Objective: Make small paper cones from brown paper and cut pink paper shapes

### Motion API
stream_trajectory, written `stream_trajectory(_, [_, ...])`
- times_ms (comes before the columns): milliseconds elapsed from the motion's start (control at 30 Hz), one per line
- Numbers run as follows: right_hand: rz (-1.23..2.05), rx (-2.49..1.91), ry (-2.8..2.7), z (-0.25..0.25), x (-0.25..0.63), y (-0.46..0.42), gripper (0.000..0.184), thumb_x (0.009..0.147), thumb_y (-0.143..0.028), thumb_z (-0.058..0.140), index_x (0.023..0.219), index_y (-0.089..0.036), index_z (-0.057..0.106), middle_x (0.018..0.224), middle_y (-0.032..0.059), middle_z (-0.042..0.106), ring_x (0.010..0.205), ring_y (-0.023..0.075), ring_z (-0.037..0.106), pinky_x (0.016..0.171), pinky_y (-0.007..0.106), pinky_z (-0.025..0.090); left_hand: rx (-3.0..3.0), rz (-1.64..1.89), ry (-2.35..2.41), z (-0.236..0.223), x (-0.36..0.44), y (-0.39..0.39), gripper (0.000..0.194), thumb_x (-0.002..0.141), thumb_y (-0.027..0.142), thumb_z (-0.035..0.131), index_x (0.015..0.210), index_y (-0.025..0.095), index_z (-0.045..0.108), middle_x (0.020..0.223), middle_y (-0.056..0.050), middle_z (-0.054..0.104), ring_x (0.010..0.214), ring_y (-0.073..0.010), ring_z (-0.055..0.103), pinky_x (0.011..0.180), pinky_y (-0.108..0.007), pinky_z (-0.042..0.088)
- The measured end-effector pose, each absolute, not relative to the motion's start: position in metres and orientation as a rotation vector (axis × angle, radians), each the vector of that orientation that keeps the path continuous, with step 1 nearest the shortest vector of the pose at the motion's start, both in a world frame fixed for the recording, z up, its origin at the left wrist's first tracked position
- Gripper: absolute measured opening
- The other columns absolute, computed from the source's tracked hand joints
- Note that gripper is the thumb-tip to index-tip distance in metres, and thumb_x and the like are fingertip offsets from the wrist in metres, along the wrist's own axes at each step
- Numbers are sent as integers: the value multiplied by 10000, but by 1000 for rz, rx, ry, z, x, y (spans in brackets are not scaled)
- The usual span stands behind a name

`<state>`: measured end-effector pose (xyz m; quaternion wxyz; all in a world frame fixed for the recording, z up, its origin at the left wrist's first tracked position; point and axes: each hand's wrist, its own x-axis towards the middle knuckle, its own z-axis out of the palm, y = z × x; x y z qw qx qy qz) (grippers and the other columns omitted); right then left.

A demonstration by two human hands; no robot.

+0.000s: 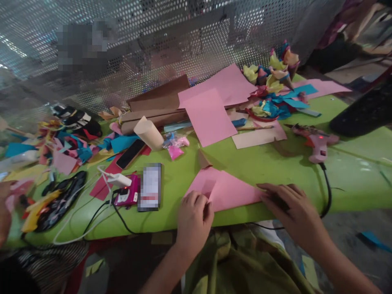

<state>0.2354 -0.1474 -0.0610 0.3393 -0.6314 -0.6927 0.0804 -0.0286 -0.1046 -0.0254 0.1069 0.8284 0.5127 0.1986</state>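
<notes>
A pink paper sheet (pixel 235 190), partly folded over at its left side, lies at the table's near edge between my two hands. My left hand (pixel 196 214) has its fingers curled onto the left part of the sheet. At the sheet's right corner, my right hand (pixel 288 204) grips the tip between thumb and forefinger. A small brown paper cone (pixel 204 160) touches the sheet's far edge. Behind it, more pink paper (pixel 210 116) leans over brown sheets (pixel 161 96).
On the right rests a pink glue gun (pixel 320 143) with a lit red light, its cord hanging over the edge. A phone (pixel 150 187), a magenta power adapter (pixel 130 192) and cables lie left. Paper flowers (pixel 275 73) stand at the back; another person's hand (pixel 4 212) shows far left.
</notes>
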Motion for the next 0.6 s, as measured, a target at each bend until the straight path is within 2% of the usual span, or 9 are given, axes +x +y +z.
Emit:
stream_trajectory(233, [149,-1648,-1818,-58,231,-149,257,1006,-346,527,1181,-232,676,864,45,722,779,231,619,708,366,437,2412,568,1540,-27,-29,-105,196,866,77,556,768,213,455,867,-30,537,805,-198,560,677,-304,423])
stream_trajectory(600, [110,-1639,-1857,-59,231,-148,257,1022,-330,491,1196,-247,660,896,57,738,783,240,634,672,370,417,2397,521,1545,-23,-28,-102,190,883,84,517,771,215,438,867,-29,539,787,-190,557,662,-290,423])
